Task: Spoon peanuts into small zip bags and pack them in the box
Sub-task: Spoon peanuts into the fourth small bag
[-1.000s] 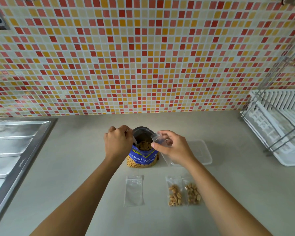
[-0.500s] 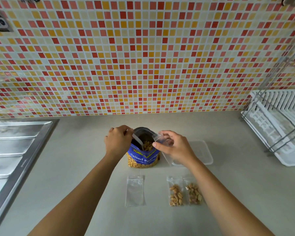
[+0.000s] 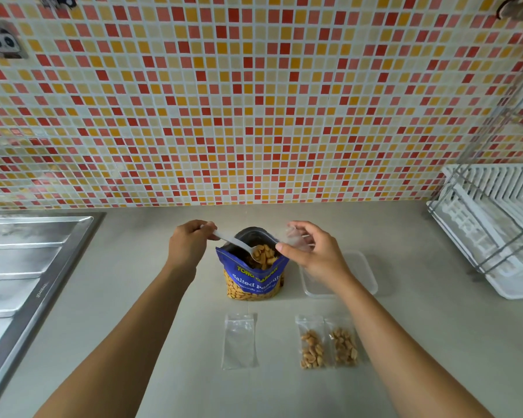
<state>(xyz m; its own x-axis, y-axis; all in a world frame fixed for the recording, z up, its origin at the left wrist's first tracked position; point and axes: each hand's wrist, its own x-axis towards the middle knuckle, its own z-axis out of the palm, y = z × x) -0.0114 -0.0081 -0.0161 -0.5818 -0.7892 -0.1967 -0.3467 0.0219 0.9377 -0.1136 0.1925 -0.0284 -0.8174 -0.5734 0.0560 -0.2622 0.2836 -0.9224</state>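
A white spoon (image 3: 235,244) heaped with peanuts is held by the left hand (image 3: 190,246) over the open peanut pouch (image 3: 254,277). A small zip bag (image 3: 295,236) is pinched by the right hand (image 3: 313,254) just beside the pouch. Two filled bags (image 3: 328,346) lie on the bench (image 3: 133,267); the clear box (image 3: 366,276) sits behind them.

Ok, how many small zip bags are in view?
4. An empty bag lies on the counter, two filled bags lie beside it, and the right hand pinches a fourth bag.

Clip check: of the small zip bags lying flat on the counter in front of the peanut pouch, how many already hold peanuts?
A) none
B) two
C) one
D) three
B: a filled bag lies beside a second filled bag on the right, while the empty bag on the left holds no peanuts.
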